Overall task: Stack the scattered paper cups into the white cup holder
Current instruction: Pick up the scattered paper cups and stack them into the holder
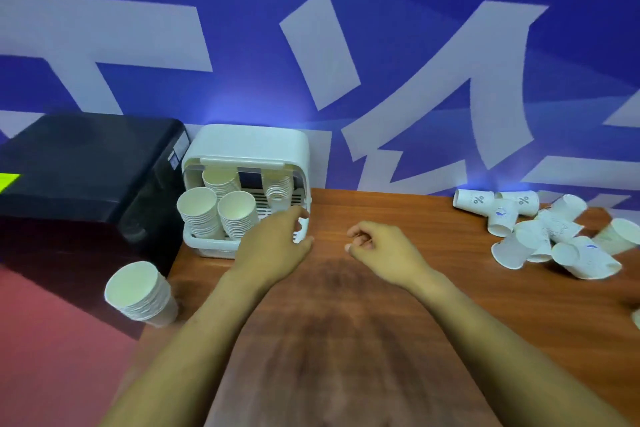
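Note:
The white cup holder (pixel 249 146) stands at the table's back left with its front open; several stacks of paper cups (pixel 199 213) lean inside it. My left hand (pixel 277 243) reaches to the holder's front right corner, fingers near its frame, holding nothing that I can see. My right hand (pixel 377 246) hovers over the table just right of the holder, fingers loosely curled and empty. A pile of scattered paper cups (pixel 540 232) lies on its sides at the table's right. Another stack of cups (pixel 142 293) stands at the table's left edge.
A black machine (pixel 86 177) sits left of the holder. The brown wooden table (pixel 346 340) stretches toward me between my arms. A blue wall with large white lettering rises behind. Red floor shows at the lower left.

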A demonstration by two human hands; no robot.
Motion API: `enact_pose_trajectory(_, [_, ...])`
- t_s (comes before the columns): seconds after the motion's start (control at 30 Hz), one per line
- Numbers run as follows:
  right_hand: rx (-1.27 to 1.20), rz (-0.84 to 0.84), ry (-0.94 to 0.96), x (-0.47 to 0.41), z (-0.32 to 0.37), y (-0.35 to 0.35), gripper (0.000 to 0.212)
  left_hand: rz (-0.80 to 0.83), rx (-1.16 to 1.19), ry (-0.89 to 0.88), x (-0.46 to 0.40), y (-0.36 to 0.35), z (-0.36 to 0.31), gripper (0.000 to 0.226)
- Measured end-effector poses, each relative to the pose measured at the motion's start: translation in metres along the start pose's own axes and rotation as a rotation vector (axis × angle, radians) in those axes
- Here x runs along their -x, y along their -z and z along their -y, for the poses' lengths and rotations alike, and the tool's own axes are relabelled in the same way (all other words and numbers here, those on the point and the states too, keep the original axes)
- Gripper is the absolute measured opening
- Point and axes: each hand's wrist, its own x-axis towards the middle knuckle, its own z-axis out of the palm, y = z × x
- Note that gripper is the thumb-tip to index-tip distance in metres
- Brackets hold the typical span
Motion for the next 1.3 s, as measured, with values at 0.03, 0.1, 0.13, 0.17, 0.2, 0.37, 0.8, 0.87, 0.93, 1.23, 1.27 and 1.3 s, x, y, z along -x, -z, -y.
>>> enact_pose_trajectory(0.03, [0.008, 0.011, -0.012, 0.011, -0.019, 0.014, 0.022, 0.019, -0.006, -0.001, 0.005, -0.014, -0.018, 0.04])
enact_pose_trajectory(0.1, [0.019, 0.02, -0.042, 0.03, -0.056, 0.039, 0.022, 0.037, -0.013, -0.009, 0.01, -0.039, -0.053, 0.04])
enact_pose_trajectory(0.13, [0.012, 0.014, -0.058, 0.038, -0.072, 0.051, 0.022, 0.035, -0.016, -0.018, 0.012, -0.05, -0.07, 0.039])
enact_pose_trajectory(0.17, [0.003, 0.007, -0.072, 0.046, -0.086, 0.062, 0.021, 0.035, -0.018, -0.03, 0.014, -0.059, -0.086, 0.039])
enact_pose_trajectory(0.2, [-0.002, 0.006, -0.089, 0.054, -0.1, 0.071, 0.021, 0.048, -0.021, -0.041, 0.018, -0.069, -0.101, 0.039])
enact_pose_trajectory(0.37, [-0.031, -0.011, -0.144, 0.089, -0.147, 0.11, 0.019, 0.134, -0.084, -0.075, 0.03, -0.106, -0.158, 0.04])
enact_pose_trajectory(0.8, [0.028, -0.099, -0.343, 0.147, -0.229, 0.182, 0.024, 0.292, -0.031, -0.222, 0.001, -0.174, -0.246, 0.042])
enact_pose_trajectory(0.87, [0.034, -0.119, -0.355, 0.152, -0.244, 0.196, 0.024, 0.329, -0.016, -0.236, 0.003, -0.188, -0.264, 0.043])
enact_pose_trajectory(0.93, [0.029, -0.134, -0.349, 0.157, -0.26, 0.208, 0.023, 0.369, -0.012, -0.253, 0.005, -0.2, -0.283, 0.045])
enact_pose_trajectory(1.23, [-0.004, -0.173, -0.307, 0.171, -0.395, 0.296, 0.039, 0.424, -0.087, -0.28, 0.009, -0.304, -0.399, 0.048])
enact_pose_trajectory(1.27, [0.001, -0.159, -0.3, 0.176, -0.414, 0.305, 0.04, 0.458, -0.102, -0.287, 0.014, -0.323, -0.417, 0.048])
enact_pose_trajectory(1.3, [0.016, -0.14, -0.292, 0.181, -0.433, 0.313, 0.04, 0.48, -0.114, -0.3, 0.019, -0.342, -0.435, 0.048])
